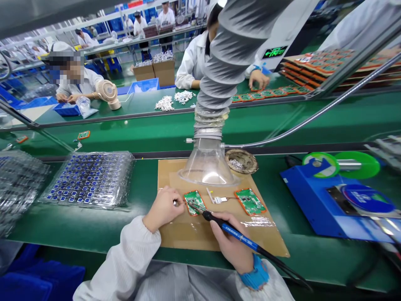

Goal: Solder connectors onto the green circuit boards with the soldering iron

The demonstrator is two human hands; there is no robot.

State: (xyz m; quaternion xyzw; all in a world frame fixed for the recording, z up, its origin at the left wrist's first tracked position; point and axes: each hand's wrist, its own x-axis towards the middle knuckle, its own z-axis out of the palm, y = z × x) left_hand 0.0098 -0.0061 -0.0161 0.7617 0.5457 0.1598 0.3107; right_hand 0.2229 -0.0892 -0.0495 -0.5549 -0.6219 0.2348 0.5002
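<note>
My right hand (232, 238) grips a soldering iron (239, 236) with a blue and black handle and a trailing cable. Its tip is over a green circuit board (194, 200) in an orange frame. At that board's left edge, my left hand (165, 208) is closed in a pinch. A small dark and silvery bit shows between its fingers, too small to name. To the right lies a second framed circuit board (250, 201), with a wire running to a small white connector (220, 200). Both boards lie on a brown cardboard sheet (188, 238).
A clear fume hood (209, 165) on a grey hose hangs just beyond the boards. Behind it sits a round dish (241, 162) of metallic scraps. Stacked clear trays (90, 179) stand left, a blue solder feeder (326, 205) right. Co-workers sit across the green conveyor (140, 133).
</note>
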